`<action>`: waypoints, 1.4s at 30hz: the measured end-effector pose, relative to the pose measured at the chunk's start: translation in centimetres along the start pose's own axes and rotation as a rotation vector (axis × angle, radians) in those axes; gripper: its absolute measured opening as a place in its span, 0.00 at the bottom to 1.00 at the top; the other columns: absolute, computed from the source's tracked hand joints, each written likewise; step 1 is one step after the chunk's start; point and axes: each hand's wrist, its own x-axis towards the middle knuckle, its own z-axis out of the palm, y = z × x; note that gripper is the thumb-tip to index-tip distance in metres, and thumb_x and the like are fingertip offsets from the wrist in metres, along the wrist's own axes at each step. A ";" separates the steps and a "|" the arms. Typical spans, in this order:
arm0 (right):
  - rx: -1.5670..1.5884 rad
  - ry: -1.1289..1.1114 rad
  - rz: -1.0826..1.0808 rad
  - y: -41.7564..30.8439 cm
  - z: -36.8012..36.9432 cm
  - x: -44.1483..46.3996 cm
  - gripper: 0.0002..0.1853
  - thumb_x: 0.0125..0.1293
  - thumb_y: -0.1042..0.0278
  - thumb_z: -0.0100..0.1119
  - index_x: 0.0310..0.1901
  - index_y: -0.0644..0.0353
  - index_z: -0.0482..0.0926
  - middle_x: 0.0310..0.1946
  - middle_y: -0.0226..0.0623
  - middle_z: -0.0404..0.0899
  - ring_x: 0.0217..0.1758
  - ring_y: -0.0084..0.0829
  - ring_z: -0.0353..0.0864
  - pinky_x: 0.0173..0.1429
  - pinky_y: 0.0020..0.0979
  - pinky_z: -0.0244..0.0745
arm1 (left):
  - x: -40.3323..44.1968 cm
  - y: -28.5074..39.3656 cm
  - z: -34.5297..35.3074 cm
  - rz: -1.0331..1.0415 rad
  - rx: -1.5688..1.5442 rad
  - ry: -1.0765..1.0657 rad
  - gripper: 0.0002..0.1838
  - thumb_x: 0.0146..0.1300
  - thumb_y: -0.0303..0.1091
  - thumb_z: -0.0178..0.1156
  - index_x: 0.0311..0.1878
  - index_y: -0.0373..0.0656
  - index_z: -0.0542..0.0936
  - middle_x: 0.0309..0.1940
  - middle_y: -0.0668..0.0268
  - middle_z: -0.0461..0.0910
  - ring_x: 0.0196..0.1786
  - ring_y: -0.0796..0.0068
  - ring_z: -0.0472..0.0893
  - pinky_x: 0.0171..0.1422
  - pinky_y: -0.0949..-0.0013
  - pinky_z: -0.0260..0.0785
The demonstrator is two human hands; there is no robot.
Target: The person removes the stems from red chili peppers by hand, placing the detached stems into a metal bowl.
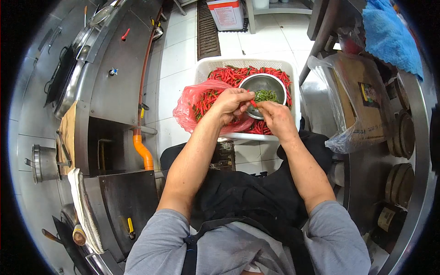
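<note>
A small red chili pepper [253, 103] is pinched between the fingertips of both my hands. My left hand [233, 103] is closed on one end, and my right hand [277, 118] is closed on the other. They are over the near-left rim of a steel bowl [282, 85] that has green stems [266, 96] in its bottom. The bowl rests among red chilies [238, 73] in a white perforated plastic basket [200, 71]. Under my left wrist spreads a translucent red plastic bag [183, 107] with red and green chilies inside.
Steel kitchen cabinets [119, 55] with an orange pipe [143, 151] line the left side. To the right, a plastic-wrapped cardboard piece [362, 91] stands against a rack, below a blue cloth [394, 36]. A white and red box [225, 16] sits on the tiled floor ahead, beside a drain grate [207, 32].
</note>
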 end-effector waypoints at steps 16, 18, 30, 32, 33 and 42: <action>-0.515 -0.183 -0.010 0.1 -1.6 4.4 0.09 0.63 0.75 0.59 0.44 0.57 0.84 0.38 0.38 0.82 0.39 0.45 0.82 0.45 0.41 0.77 | -4.6 2.6 -14.9 0.482 -0.503 0.094 0.07 0.68 0.36 0.54 0.36 0.45 0.72 0.27 0.66 0.74 0.24 0.80 0.71 0.19 0.79 0.55; -0.518 -0.195 -0.007 -0.8 -0.4 5.1 0.10 0.62 0.76 0.59 0.44 0.58 0.84 0.41 0.38 0.82 0.41 0.44 0.82 0.46 0.40 0.77 | -5.2 2.5 -15.2 0.518 -0.609 0.128 0.05 0.68 0.34 0.55 0.37 0.44 0.73 0.25 0.67 0.72 0.21 0.82 0.69 0.17 0.81 0.52; -0.839 -0.587 -0.202 -2.7 9.8 10.8 0.11 0.64 0.61 0.60 0.36 0.61 0.84 0.36 0.44 0.80 0.37 0.48 0.83 0.43 0.46 0.79 | -7.4 3.2 -15.2 0.566 -0.478 0.182 0.05 0.66 0.30 0.59 0.42 0.41 0.76 0.25 0.70 0.73 0.22 0.85 0.70 0.17 0.83 0.52; -0.841 -0.588 -0.200 -2.6 9.7 11.1 0.11 0.64 0.62 0.60 0.36 0.61 0.84 0.36 0.44 0.80 0.38 0.48 0.83 0.44 0.46 0.79 | -7.7 3.4 -15.0 0.561 -0.463 0.184 0.05 0.65 0.30 0.59 0.42 0.42 0.77 0.25 0.71 0.73 0.22 0.85 0.70 0.18 0.83 0.52; -0.842 -0.584 -0.191 -2.6 9.6 11.2 0.11 0.64 0.62 0.60 0.36 0.61 0.84 0.36 0.44 0.80 0.38 0.47 0.83 0.45 0.46 0.79 | -7.6 3.3 -14.9 0.553 -0.449 0.184 0.05 0.65 0.30 0.59 0.42 0.42 0.77 0.25 0.72 0.73 0.22 0.85 0.70 0.18 0.83 0.52; -0.678 -0.508 -0.159 -4.1 8.9 10.5 0.08 0.61 0.66 0.62 0.36 0.61 0.85 0.34 0.45 0.82 0.40 0.50 0.82 0.47 0.47 0.77 | -7.0 2.9 -14.2 0.522 -0.358 0.206 0.05 0.65 0.31 0.59 0.41 0.42 0.76 0.25 0.73 0.73 0.22 0.87 0.71 0.18 0.83 0.54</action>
